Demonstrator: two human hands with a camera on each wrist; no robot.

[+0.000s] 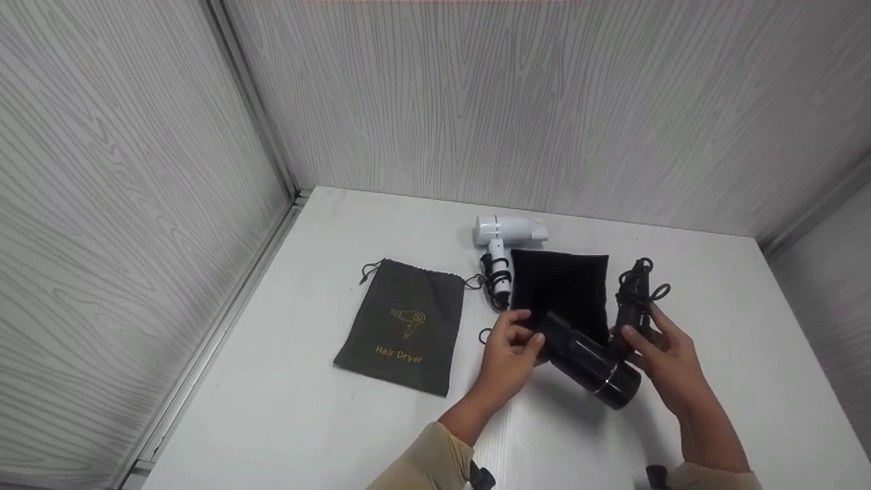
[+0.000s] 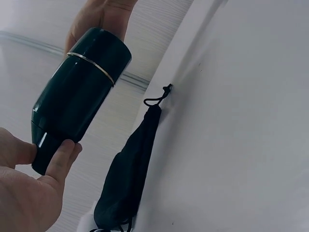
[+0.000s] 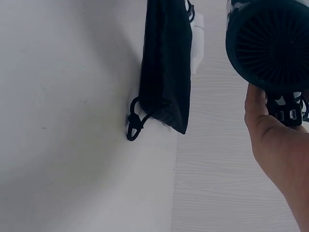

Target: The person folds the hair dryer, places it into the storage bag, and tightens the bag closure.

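Note:
A black hair dryer point(image 1: 590, 364) is held up between both hands over the table's near part. My left hand point(image 1: 512, 350) pinches its nozzle end between thumb and fingers, as the left wrist view also shows. My right hand point(image 1: 670, 357) grips the handle point(image 1: 634, 309), which has its black cord wound round it. In the right wrist view the round ribbed intake point(image 3: 277, 46) of the dryer faces the camera. Behind the dryer lies a black drawstring pouch point(image 1: 559, 279), partly hidden by the dryer and left hand.
A white hair dryer point(image 1: 514, 230) with its cord wrapped on the handle lies at the back of the white table point(image 1: 272, 381). Left of it is a flat dark grey drawstring bag point(image 1: 408, 333) printed "Hair Dryer". Wood-grain panels point(image 1: 435, 102) stand round the table.

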